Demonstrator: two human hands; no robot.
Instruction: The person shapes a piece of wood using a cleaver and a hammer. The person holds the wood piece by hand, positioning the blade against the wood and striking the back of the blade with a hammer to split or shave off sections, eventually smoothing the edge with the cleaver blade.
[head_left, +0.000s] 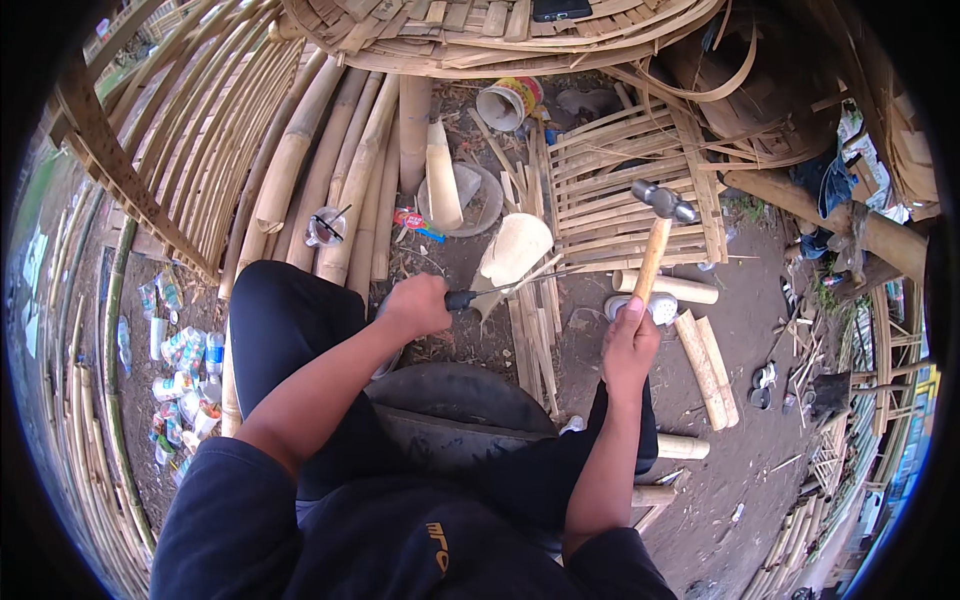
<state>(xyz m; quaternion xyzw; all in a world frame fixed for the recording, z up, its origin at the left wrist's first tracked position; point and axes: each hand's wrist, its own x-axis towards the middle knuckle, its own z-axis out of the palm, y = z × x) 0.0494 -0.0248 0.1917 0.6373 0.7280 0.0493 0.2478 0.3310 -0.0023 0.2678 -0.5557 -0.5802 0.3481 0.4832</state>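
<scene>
My left hand (418,306) is closed round the dark handle of a long thin-bladed knife (495,289). Its blade reaches to the right, level with the lower end of a pale split bamboo piece (517,247); I cannot tell whether they touch. In my right hand (630,345) is a hammer (655,250), gripped low on its wooden handle, with the metal head up. Beyond the pale piece, another cut bamboo length (441,180) stands tilted against a round grey slab (483,205).
Bamboo poles (350,170) lie ahead on the left, with a plastic cup (325,228) on them. A slatted bamboo panel (625,190) is ahead right. Cut bamboo pieces (706,370) lie right. Plastic litter (190,370) covers ground at left. A woven bamboo surface (500,45) stands farther ahead.
</scene>
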